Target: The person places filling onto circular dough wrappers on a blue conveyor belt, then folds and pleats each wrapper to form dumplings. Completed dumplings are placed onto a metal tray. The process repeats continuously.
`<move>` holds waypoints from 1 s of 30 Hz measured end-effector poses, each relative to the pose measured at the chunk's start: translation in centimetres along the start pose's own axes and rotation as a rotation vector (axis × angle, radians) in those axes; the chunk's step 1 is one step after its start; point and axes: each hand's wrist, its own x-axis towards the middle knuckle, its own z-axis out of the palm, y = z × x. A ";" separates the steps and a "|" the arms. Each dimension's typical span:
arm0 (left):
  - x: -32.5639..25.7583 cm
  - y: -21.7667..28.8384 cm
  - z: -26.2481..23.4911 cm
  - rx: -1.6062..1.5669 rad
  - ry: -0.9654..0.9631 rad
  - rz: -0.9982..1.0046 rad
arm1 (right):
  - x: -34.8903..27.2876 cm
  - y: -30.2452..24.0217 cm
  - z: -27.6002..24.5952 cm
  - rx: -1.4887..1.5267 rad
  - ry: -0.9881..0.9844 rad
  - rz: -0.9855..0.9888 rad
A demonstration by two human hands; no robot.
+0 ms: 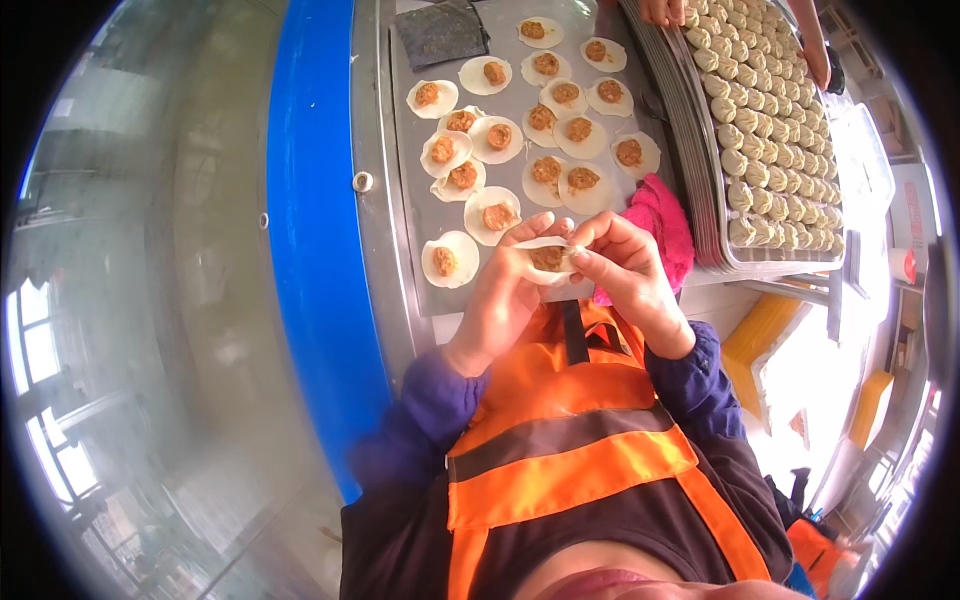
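Between my two hands, above the near edge of the metal worktable (440,225), is a round dough wrapper (547,258) with brown-orange filling in its middle. My left hand (503,295) cups it from the left and below. At its right edge, the thumb and forefinger of my right hand (628,270) pinch the dough. The wrapper is partly folded up around the filling, which still shows. Beyond my hands several flat wrappers (497,217) lie on the table, each topped with a lump of filling; some overlap.
A stack of metal trays (705,225) stands to the right, its top one filled with rows of pleated dumplings (765,150). A pink cloth (662,225) lies beside it. Dark square sheets (442,35) rest at the far left. Another person's hand (662,10) touches the trays' far end.
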 end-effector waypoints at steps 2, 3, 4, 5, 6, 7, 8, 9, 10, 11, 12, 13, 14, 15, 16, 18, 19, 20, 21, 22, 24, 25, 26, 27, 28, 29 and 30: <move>-0.3 -0.5 1.0 0.122 0.091 -0.058 | -0.5 0.7 -0.5 -0.122 0.004 -0.015; -0.4 -0.7 1.3 0.185 0.135 -0.089 | -0.8 1.3 -0.5 -0.178 0.057 -0.031; -0.4 -1.0 1.3 0.188 0.164 -0.093 | -1.0 1.2 -0.6 -0.429 0.082 -0.153; -0.3 -1.5 0.9 0.188 0.193 -0.105 | -1.2 1.1 -0.8 -0.680 0.114 -0.272; -0.3 -1.8 0.9 0.189 0.220 -0.118 | -1.4 1.0 -1.0 -0.931 0.148 -0.391; -0.4 -2.2 1.2 0.226 0.273 -0.114 | -1.5 1.5 -1.0 -0.939 0.205 -0.471; -0.3 -2.8 0.7 0.283 0.273 -0.107 | -1.8 2.1 -1.4 -0.957 0.196 -0.473; -0.2 -3.4 0.0 0.340 0.273 -0.100 | -2.1 2.8 -1.9 -0.975 0.187 -0.475; -0.2 -3.9 -0.5 0.397 0.272 -0.091 | -2.3 3.4 -2.3 -0.992 0.177 -0.477; -0.3 -4.2 -0.3 0.469 0.255 -0.074 | -2.5 3.2 -2.5 -1.054 0.141 -0.526; -0.4 -4.3 -0.1 0.541 0.237 -0.056 | -2.8 2.9 -2.6 -1.030 0.141 -0.480; -0.5 -4.4 0.1 0.612 0.220 -0.038 | -3.1 2.3 -2.4 -1.005 0.140 -0.435; -0.6 -4.5 0.3 0.671 0.201 -0.005 | -3.4 1.7 -2.0 -0.989 0.144 -0.388; -0.7 -4.5 0.5 0.729 0.183 0.028 | -3.5 1.6 -2.1 -1.073 0.109 -0.438; -0.9 -4.5 0.6 0.786 0.166 0.063 | -3.4 1.6 -2.5 -1.157 0.072 -0.488; -1.0 -4.3 0.3 0.812 0.157 0.049 | -3.4 1.6 -2.5 -1.253 0.018 -0.567; -1.0 -4.1 0.2 0.824 0.152 0.042 | -3.4 1.5 -2.3 -1.268 0.005 -0.592; -1.0 -4.0 0.2 0.828 0.159 0.042 | -3.3 1.5 -2.1 -1.279 -0.012 -0.619; -1.1 -3.8 0.2 0.832 0.166 0.042 | -3.2 1.5 -1.6 -1.271 -0.007 -0.608; -1.1 -3.7 0.2 0.835 0.172 0.042 | -2.9 1.3 -0.9 -1.264 -0.001 -0.596; -0.7 -3.2 0.3 1.004 0.162 0.172 | -2.7 1.4 -0.7 -1.284 -0.010 -0.608; -0.6 -3.0 0.2 1.087 0.156 0.238 | -2.5 1.7 -1.0 -1.307 -0.027 -0.634; -0.5 -3.0 0.1 1.026 0.204 0.198 | -2.4 1.9 -1.1 -1.327 -0.049 -0.663; -0.4 -3.1 0.0 0.964 0.250 0.159 | -2.3 2.0 -1.0 -1.333 -0.049 -0.661; -0.4 -3.1 -0.1 0.901 0.296 0.120 | -2.3 2.1 -0.9 -1.338 -0.049 -0.660; -0.2 -2.7 -0.1 0.949 0.277 0.091 | -2.3 2.1 -0.8 -1.345 -0.045 -0.655; -0.1 -2.1 0.0 0.996 0.257 0.062 | -2.0 2.0 -0.8 -1.355 -0.053 -0.663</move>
